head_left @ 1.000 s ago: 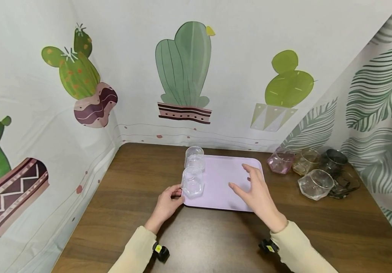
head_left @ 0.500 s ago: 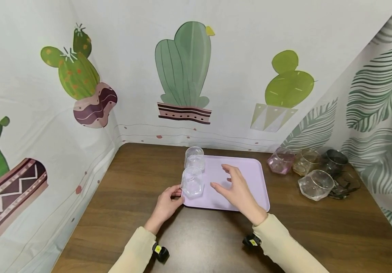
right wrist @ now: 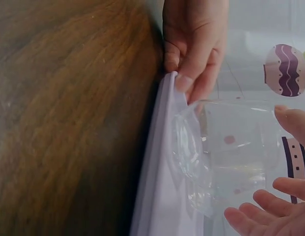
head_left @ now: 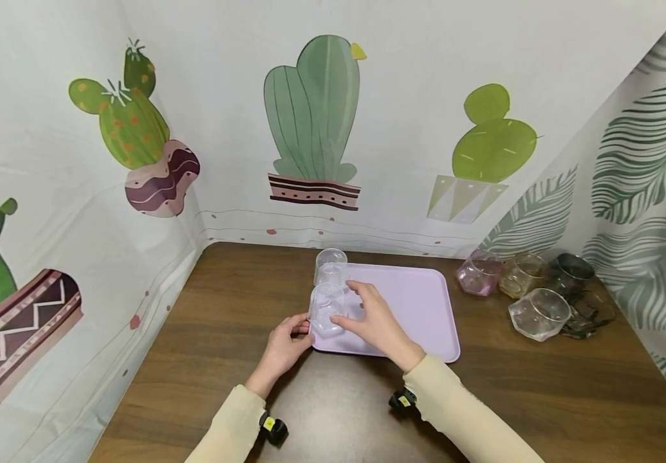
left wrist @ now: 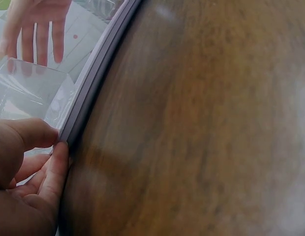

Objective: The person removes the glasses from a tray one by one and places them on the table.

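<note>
A lilac tray (head_left: 405, 312) lies on the brown table. My left hand (head_left: 286, 344) pinches its front left corner between thumb and fingers, as the left wrist view shows at the tray's rim (left wrist: 88, 78). Two clear glasses stand along the tray's left side, a front glass (head_left: 325, 308) and a back glass (head_left: 329, 262). My right hand (head_left: 376, 321) is spread beside the front glass, its thumb overlapping that glass in the head view. In the right wrist view the thumb and fingers stand apart on either side of the clear glass (right wrist: 241, 142).
At the table's right end stand a pink glass (head_left: 479, 273), an amber glass (head_left: 522, 275), a dark grey glass (head_left: 570, 273) and a clear glass (head_left: 538, 315). A dark-framed item (head_left: 590, 315) lies beside them. A printed cloth (head_left: 396, 128) hangs behind the table (head_left: 240, 283).
My right hand has moved left across the tray to the front glass, its fingers still spread. My left hand has stayed at the tray's corner.
</note>
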The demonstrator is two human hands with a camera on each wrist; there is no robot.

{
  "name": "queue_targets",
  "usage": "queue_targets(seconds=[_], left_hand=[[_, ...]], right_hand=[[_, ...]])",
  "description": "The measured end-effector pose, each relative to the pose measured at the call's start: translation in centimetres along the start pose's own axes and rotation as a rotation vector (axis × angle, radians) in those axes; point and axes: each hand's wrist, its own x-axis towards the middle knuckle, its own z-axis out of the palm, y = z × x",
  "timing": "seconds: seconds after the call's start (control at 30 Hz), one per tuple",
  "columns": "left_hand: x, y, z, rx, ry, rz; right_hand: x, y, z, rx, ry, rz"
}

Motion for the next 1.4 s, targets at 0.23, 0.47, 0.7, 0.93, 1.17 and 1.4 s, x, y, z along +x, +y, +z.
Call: queue_targets(seconds=[0.23, 0.47, 0.7, 0.93, 1.17, 1.4], left_hand=[[-0.1, 0.0, 0.0, -0.006, 0.002, 0.002], [0.1, 0.0, 0.0, -0.002, 0.002, 0.005], [0.0, 0.0, 0.0, -0.009, 0.0, 0.012], [-0.1, 0.0, 0.0, 0.011, 0.005, 0.025], [-0.2, 0.2, 0.0, 0.002, 0.005, 0.014], [-0.2, 0.2, 0.0, -0.009, 0.002, -0.002]], right_hand=[[0.5, 0.1, 1.1, 0.0, -0.034, 0.011], [0.9, 0.0, 1.8, -0.016, -0.045, 0.016], [1.0, 0.3, 2.1, 0.01, -0.04, 0.014], [0.7, 0.5, 1.8, 0.048, -0.037, 0.031], [-0.3, 0.7, 0.9, 0.065, -0.025, 0.023], [-1.7, 1.3, -0.3, 0.051, -0.022, 0.034]])
